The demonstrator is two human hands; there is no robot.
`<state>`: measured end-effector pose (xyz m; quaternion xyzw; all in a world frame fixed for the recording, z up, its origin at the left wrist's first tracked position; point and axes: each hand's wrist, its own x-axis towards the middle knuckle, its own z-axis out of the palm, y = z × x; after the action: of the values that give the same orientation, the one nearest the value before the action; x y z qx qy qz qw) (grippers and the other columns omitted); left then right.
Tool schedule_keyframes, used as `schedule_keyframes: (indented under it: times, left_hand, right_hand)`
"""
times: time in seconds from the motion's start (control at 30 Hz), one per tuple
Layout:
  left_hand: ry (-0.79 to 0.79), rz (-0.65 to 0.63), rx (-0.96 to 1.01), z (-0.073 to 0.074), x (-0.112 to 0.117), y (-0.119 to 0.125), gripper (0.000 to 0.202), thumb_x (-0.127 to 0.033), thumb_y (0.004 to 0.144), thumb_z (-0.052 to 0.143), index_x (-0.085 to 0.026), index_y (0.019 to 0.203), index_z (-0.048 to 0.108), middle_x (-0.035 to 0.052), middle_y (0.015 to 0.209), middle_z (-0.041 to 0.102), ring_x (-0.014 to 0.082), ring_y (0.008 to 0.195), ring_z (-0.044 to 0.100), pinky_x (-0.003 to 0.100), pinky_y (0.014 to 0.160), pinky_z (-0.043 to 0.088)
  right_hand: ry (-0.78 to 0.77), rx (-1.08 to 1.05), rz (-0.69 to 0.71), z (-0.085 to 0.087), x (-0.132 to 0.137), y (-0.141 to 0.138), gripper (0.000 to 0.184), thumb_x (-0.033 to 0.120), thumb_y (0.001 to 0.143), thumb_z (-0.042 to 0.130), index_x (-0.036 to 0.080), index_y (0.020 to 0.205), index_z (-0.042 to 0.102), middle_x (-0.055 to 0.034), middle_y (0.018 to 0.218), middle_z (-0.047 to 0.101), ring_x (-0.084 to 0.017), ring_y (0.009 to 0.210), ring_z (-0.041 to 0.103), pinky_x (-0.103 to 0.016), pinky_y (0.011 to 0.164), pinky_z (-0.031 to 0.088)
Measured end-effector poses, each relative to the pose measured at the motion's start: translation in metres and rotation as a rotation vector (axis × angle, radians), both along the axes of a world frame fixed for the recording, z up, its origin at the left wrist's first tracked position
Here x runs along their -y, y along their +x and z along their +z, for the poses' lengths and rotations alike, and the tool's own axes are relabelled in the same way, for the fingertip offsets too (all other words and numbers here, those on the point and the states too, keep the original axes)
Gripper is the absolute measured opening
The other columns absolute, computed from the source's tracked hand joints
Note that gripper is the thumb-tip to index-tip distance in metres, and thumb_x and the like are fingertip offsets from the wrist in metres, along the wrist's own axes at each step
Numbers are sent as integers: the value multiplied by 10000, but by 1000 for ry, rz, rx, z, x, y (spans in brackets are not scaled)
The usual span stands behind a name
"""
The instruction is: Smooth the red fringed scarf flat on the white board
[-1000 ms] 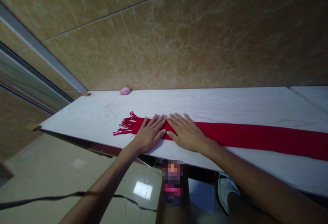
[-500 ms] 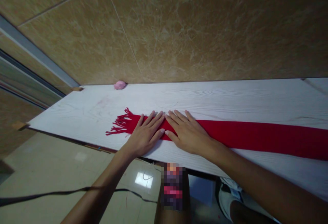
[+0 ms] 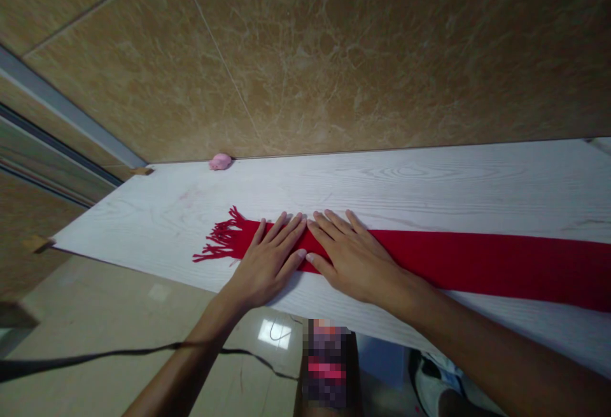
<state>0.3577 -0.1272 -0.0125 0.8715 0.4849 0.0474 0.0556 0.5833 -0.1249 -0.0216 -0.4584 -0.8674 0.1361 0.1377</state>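
You're facing a white board table (image 3: 429, 181) against a brown marble wall (image 3: 358, 54)
Wall tiles are large, glossy, thin grout lines running diagonally in your view; a grey metal frame strip (image 3: 62, 111) cuts across the left side. Table top is pale wood-grain, far edge flush to the wall, small pink object (image 3: 220, 162) sitting at that edge. Below you, beige polished floor tiles (image 3: 95, 315) with a bright light reflection (image 3: 275, 333), and a black cable (image 3: 95, 358) trailing across them. Lighting is dim and warm
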Motion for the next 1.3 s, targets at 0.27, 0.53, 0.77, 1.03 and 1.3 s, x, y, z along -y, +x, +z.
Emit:
schedule_keyframes:
  times: [0.27,0.53,0.77,1.03,1.3]
  left_hand:
    - [430,-24,301,6,18,0,204,-254,1070,512,-216,1092,711,46,1137,778,218,1133,688,479,1087,501]
    - [406,-183,286,10,31,-35,174,-263,1015,666,-245,1155,768,54,1182,773,199,1074,706,365,914,567]
    - [401,-246,208,16,17,-54,185,-263,1043,622,-204,1111,784,59,1074,804,178,937,754,329,823,611]
    - [402,-176,223,19,17,-48,172,-224,1040,606,-185,1076,769,49,1001,811,153,864,770,280,789,645]
    - [338,-209,148,15,13,-34,558,-162,981,599,-222,1532,542,102,1495,644,222,1353,645,437,1136,566]
  right_hand:
    - [98,-93,57,11,2,7,461,355,1072,553,201,1504,596,-132,1631,489,-304,1538,402,-637,1296,151]
    - [37,-87,187,3,0,9,604,512,1012,656,226,1536,565,-134,1679,400,-312,1580,313,-636,1297,110]
    - [11,-82,185,4,0,9,555,477,1050,597,230,1545,557,-135,1678,404,-289,1574,330,-597,1306,102]
    - [7,-98,198,0,-3,9,697,566,987,666,206,1567,526,-155,1681,390,-318,1573,329,-606,1305,109]
    - [16,-114,186,1,-2,8,466,281,1077,480,194,1526,574,-140,1651,450,-270,1565,352,-606,1300,151]
